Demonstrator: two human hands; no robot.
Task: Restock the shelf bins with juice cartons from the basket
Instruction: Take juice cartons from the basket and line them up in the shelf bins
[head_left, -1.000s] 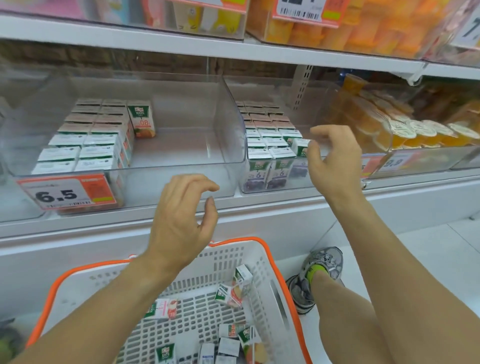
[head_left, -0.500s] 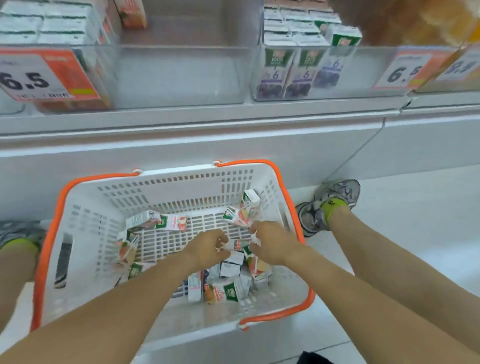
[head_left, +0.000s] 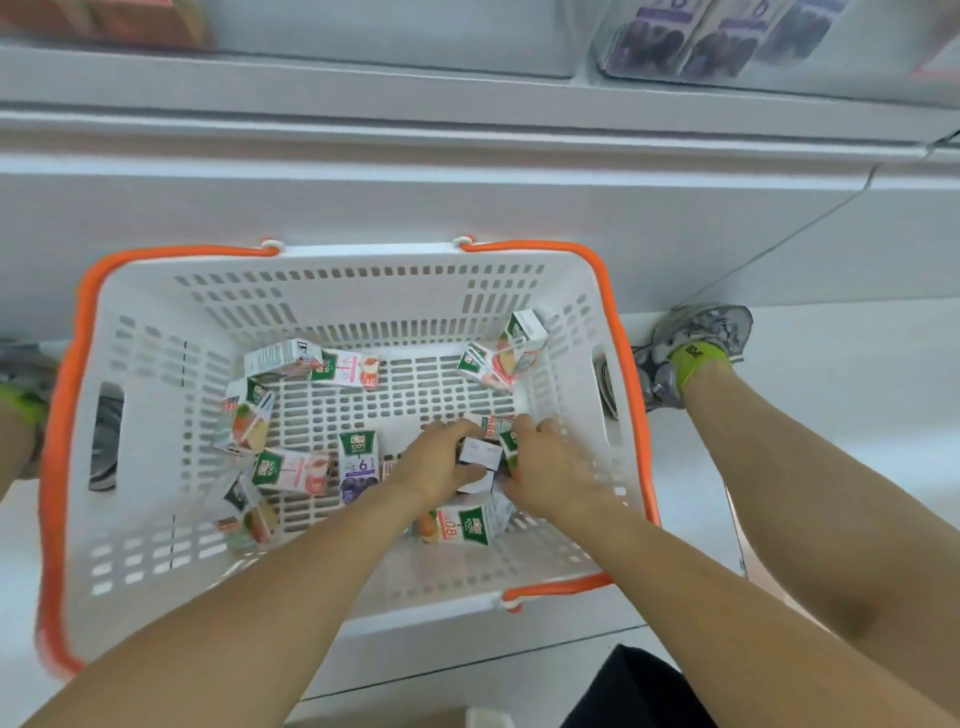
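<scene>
Both hands were down in the basket (head_left: 332, 291), the left hand (head_left: 434, 467) and right hand (head_left: 545, 467) curled from either side around a small cluster of cartons (head_left: 480, 454) lying directly between them, equally near each.

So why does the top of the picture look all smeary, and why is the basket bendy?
Head view: the shelf bins at the top are smeared by motion blur, so their cartons can't be read; the wide-angle lens bows the basket rim; the left hand and right hand look slightly soft; the lighting is even, without harsh glare.
</scene>
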